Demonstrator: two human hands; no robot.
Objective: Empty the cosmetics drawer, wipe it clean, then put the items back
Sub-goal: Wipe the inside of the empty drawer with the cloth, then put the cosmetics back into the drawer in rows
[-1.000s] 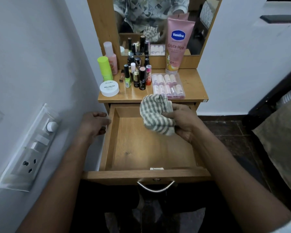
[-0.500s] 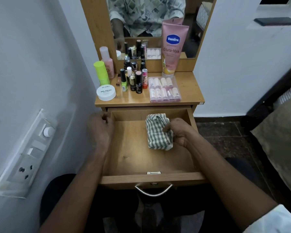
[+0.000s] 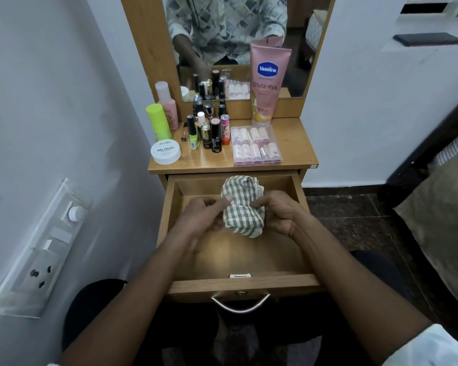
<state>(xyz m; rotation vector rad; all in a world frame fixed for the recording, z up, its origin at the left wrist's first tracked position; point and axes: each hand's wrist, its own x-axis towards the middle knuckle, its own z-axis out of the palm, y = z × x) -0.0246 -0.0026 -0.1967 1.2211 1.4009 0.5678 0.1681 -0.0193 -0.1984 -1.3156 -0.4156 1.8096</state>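
The wooden drawer (image 3: pixel 238 257) is pulled out and holds no cosmetics. A bunched green-and-white checked cloth (image 3: pixel 242 207) hangs over its back half. My right hand (image 3: pixel 278 212) grips the cloth's right side and my left hand (image 3: pixel 204 215) pinches its left side. The cosmetics stand on the dresser top (image 3: pixel 294 143): a pink Vaseline tube (image 3: pixel 267 83) leaning on the mirror, a clear box of small bottles (image 3: pixel 255 149), several lipsticks and nail polishes (image 3: pixel 209 130), a white nail polish remover tub (image 3: pixel 165 152), a lime green bottle (image 3: pixel 159 122) and a pink bottle (image 3: pixel 167 104).
A white wall with a switch and socket panel (image 3: pixel 43 247) runs close on the left. The mirror (image 3: pixel 238 46) reflects a person's patterned shirt. A dark tiled floor (image 3: pixel 349 215) and a beige cushion (image 3: pixel 444 220) lie to the right. The drawer's metal handle (image 3: pixel 240 303) faces me.
My left hand has left the drawer's left rim and come across to take the cloth. The cloth is now held in both hands, a little higher over the drawer.
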